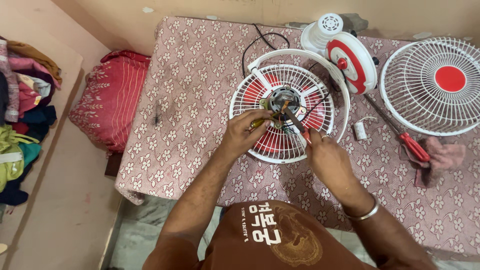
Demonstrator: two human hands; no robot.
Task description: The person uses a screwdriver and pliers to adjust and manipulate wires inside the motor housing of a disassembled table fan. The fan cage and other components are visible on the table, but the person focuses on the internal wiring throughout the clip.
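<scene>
Brown printed shirt (280,240), silver bangle (363,215), finger ring (324,136).

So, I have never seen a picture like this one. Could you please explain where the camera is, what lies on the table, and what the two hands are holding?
The one picture comes from a camera worn on a person's head, looking down at their own two bare hands. In front is a table under a pink flowered cloth. On it lies a fan's rear grille, white wire with red blades beneath and a grey motor at its middle. The left hand holds a yellow-handled screwdriver pointing toward the motor. The right hand grips a red-handled tool, probably pliers. To the right lie the front grille, the red and white fan base, a red-handled screwdriver on a pink rag, and a small white part.
</scene>
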